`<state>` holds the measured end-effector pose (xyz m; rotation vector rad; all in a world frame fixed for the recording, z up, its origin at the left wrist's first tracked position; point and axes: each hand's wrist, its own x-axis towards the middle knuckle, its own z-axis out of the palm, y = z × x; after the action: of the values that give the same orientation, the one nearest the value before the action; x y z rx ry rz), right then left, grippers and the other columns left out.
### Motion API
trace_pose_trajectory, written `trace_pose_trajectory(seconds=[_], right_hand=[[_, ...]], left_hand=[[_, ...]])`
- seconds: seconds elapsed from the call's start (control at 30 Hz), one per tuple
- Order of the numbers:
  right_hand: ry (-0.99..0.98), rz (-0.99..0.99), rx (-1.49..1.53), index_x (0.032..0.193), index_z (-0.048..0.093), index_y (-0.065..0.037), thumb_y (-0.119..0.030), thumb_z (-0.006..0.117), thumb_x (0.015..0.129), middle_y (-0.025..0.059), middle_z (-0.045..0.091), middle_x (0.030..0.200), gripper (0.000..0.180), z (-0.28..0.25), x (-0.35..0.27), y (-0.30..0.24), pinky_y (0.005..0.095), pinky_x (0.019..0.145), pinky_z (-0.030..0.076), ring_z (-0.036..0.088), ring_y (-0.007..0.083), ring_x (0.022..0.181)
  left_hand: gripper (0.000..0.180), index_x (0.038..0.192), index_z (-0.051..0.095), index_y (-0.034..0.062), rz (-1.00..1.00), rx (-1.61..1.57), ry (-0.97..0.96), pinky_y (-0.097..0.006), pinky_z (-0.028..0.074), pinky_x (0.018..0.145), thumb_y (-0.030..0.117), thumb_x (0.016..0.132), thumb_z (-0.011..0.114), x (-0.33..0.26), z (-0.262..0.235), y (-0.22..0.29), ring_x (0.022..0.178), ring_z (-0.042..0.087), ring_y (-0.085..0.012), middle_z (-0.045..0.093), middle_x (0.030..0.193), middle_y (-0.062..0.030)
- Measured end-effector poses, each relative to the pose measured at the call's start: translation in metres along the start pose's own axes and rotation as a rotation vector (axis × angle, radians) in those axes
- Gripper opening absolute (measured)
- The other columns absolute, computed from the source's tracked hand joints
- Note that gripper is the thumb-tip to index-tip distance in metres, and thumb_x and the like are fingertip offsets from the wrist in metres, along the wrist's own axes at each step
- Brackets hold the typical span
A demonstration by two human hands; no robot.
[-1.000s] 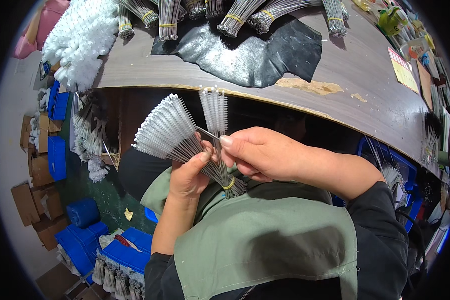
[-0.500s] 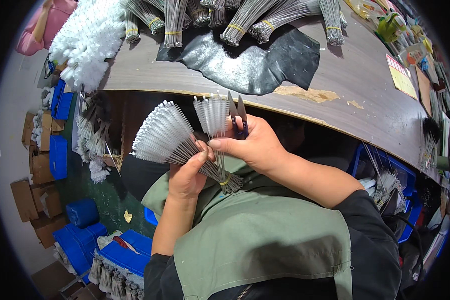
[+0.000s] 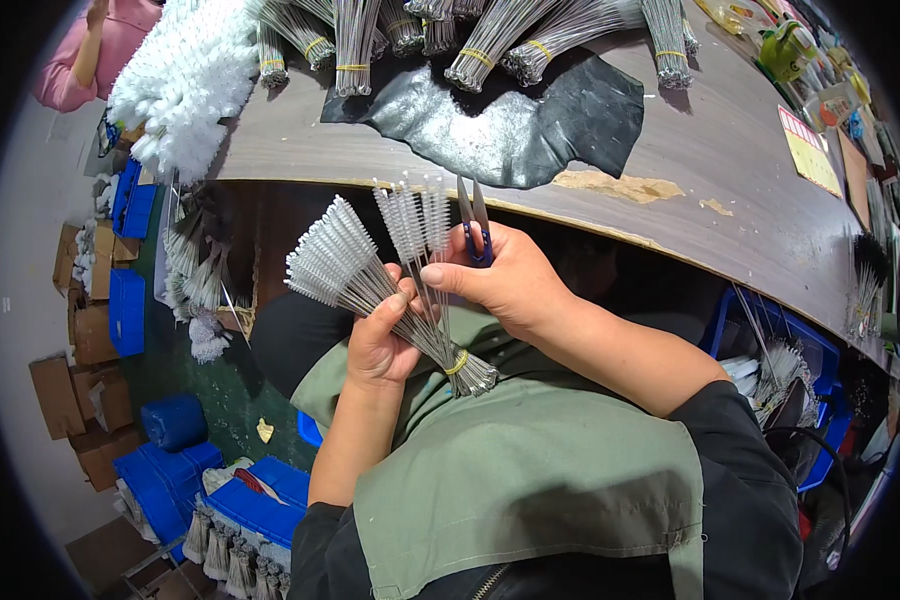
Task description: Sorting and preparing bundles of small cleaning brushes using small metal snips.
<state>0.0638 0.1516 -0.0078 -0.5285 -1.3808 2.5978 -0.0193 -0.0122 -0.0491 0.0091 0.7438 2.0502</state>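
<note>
My left hand (image 3: 385, 335) is closed around the wire stems of a bundle of small white bottle brushes (image 3: 335, 255). A yellow rubber band (image 3: 457, 362) ties the stems together near their lower end, above my lap. My right hand (image 3: 495, 280) pinches a few brushes (image 3: 412, 220) of the same bundle between thumb and fingers, apart from the main fan. Hooked in the fingers of that hand are small scissors (image 3: 477, 225) with dark blue handles, their blades pointing up and slightly parted.
Several banded bundles of wire brushes (image 3: 355, 50) lie along the table's far side, by a black sheet (image 3: 510, 120). White brush heads (image 3: 185, 90) are heaped at the left. Blue bins (image 3: 260, 500) and cardboard boxes (image 3: 60, 395) stand on the floor. Another person's pink sleeve (image 3: 70, 65) shows far left.
The fan in my left hand has narrowed and shifted right. The brushes at my right hand have spread apart, with more separated from the fan. The scissors remain in my right hand.
</note>
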Motion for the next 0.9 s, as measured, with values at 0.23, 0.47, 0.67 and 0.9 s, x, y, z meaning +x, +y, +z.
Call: trace_pose_trajectory(seconds=[0.23, 0.47, 0.67, 0.9], right_hand=[[0.014, 0.056, -0.041, 0.082, 0.056, -0.004, -0.012, 0.076, 0.074, 0.0011, 0.059, 0.077, 0.024, 0.004, 0.001, -0.005, 0.0212, 0.061, 0.044, 0.053, 0.0063, 0.068], [-0.008, 0.019, -0.001, 0.090, 0.053, -0.003, -0.007, 0.072, 0.077, 0.0022, 0.058, 0.081, 0.023, 0.002, 0.004, 0.003, 0.0225, 0.067, 0.048, 0.058, 0.0084, 0.076], [-0.071, 0.078, 0.201, 0.089, 0.054, -0.001, -0.012, 0.072, 0.077, 0.0049, 0.061, 0.077, 0.024, 0.007, 0.001, 0.000, 0.0244, 0.062, 0.048, 0.060, 0.0102, 0.071], [-0.027, 0.018, 0.151, 0.089, 0.056, 0.000, -0.011, 0.071, 0.078, 0.0062, 0.063, 0.081, 0.021, 0.007, 0.002, 0.006, 0.0246, 0.067, 0.049, 0.061, 0.0111, 0.073]], left_hand=[[0.023, 0.101, 0.060, 0.0082, -0.002, -0.027, 0.091, -0.033, 0.046, 0.082, 0.002, 0.079, 0.064, 0.001, 0.003, -0.001, 0.081, 0.057, -0.0144, 0.062, 0.091, -0.0024], [0.029, 0.107, 0.057, 0.0089, -0.041, -0.087, -0.027, -0.035, 0.046, 0.086, 0.002, 0.079, 0.063, 0.003, -0.003, 0.000, 0.084, 0.058, -0.0148, 0.059, 0.084, -0.0003], [0.030, 0.110, 0.056, 0.0105, -0.068, -0.057, 0.022, -0.035, 0.047, 0.079, 0.004, 0.080, 0.062, 0.003, -0.004, -0.002, 0.084, 0.057, -0.0137, 0.059, 0.085, 0.0004], [0.040, 0.115, 0.055, 0.0070, 0.004, 0.009, 0.017, -0.035, 0.046, 0.087, 0.008, 0.077, 0.066, 0.000, -0.003, -0.003, 0.094, 0.059, -0.0164, 0.060, 0.106, -0.0048]])
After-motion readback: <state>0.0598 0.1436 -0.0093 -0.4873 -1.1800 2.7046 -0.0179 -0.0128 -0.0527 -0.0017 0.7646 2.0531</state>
